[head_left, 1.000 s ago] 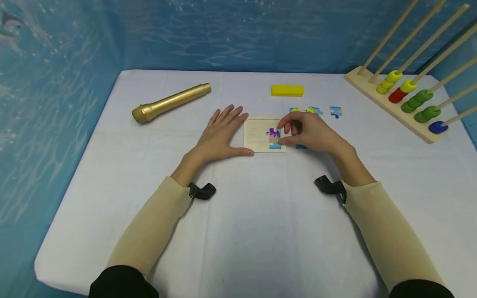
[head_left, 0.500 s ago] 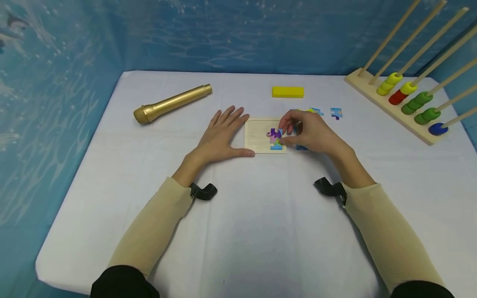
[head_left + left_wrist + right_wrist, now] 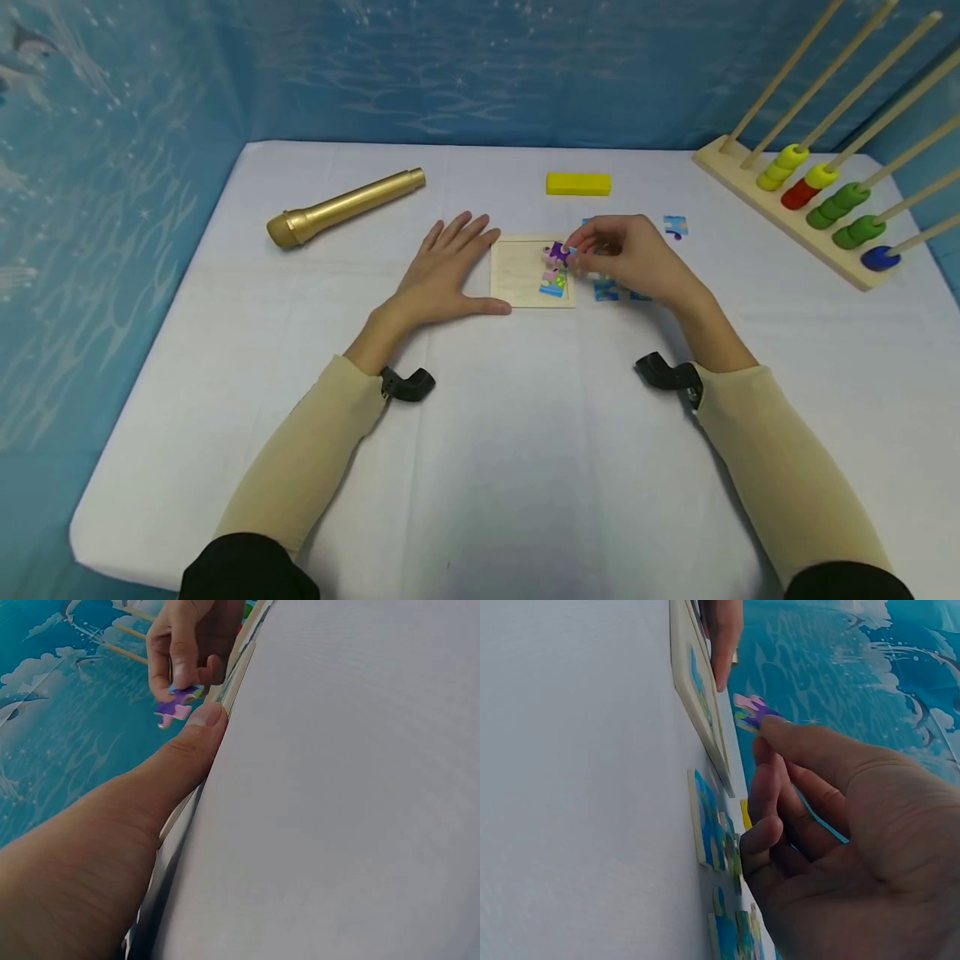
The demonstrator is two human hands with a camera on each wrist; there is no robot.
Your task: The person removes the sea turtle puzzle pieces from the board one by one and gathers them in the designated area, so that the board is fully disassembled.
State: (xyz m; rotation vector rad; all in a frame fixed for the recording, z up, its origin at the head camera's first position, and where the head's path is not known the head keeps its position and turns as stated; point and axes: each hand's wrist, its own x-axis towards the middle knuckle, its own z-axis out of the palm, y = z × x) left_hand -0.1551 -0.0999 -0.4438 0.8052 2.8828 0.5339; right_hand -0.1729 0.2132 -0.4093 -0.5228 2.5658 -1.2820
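In the head view a small wooden puzzle board point(image 3: 517, 271) lies on the white table. My right hand point(image 3: 633, 254) pinches a purple and pink jigsaw piece point(image 3: 557, 253) between thumb and fingers. The right wrist view shows this jigsaw piece point(image 3: 756, 711) raised clear of the board. Another jigsaw piece point(image 3: 552, 289), blue with pink and green, lies slightly turned on the board's right part. My left hand point(image 3: 446, 283) rests with spread fingers at the board's left side; its thumb point(image 3: 204, 716) touches the frame edge. Right of the board, loose jigsaw pieces point(image 3: 606, 289) are partly hidden by my right hand.
A single jigsaw piece point(image 3: 676, 225) lies farther right. Behind the board is a yellow block point(image 3: 578, 184). A gold microphone-shaped tube point(image 3: 345, 207) lies at the back left, and a wooden bead abacus with upright rods point(image 3: 795, 208) stands at the back right.
My right hand has lifted the purple jigsaw piece from the board and moved slightly away from me. The piece below it has turned a little. My left hand has stayed in place.
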